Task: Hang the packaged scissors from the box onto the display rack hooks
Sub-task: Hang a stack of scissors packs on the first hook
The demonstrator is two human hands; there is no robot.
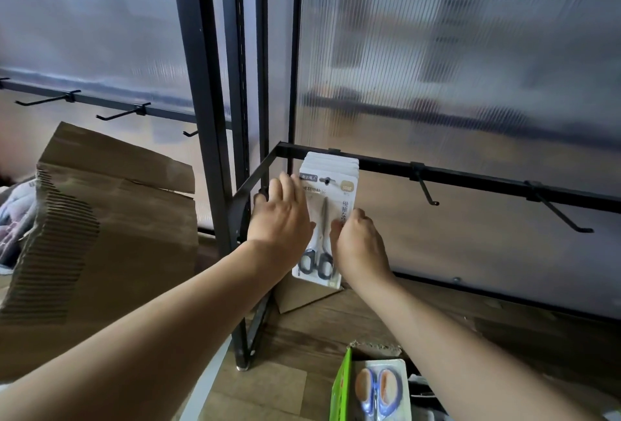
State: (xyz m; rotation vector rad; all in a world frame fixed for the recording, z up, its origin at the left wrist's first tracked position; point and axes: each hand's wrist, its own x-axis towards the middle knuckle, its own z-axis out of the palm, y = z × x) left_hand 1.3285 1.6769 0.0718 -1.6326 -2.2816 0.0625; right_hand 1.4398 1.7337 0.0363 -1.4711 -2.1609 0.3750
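Where packs (331, 185) hang, hands (280, 215) flank (edges).

Matt black metal rack (215, 138), ribbed translucent plastic panel (437, 67), glossy plastic scissor pack (331, 199), rough corrugated cardboard (111, 219), wood-look floor (302, 336)

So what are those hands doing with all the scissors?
A person is hanging packs of scissors on the black display rack. A bunch already hangs on one hook. The left hand presses flat against them and the right hand pinches their edge. Another pack waits in the green box below. Nearby hooks are bare.
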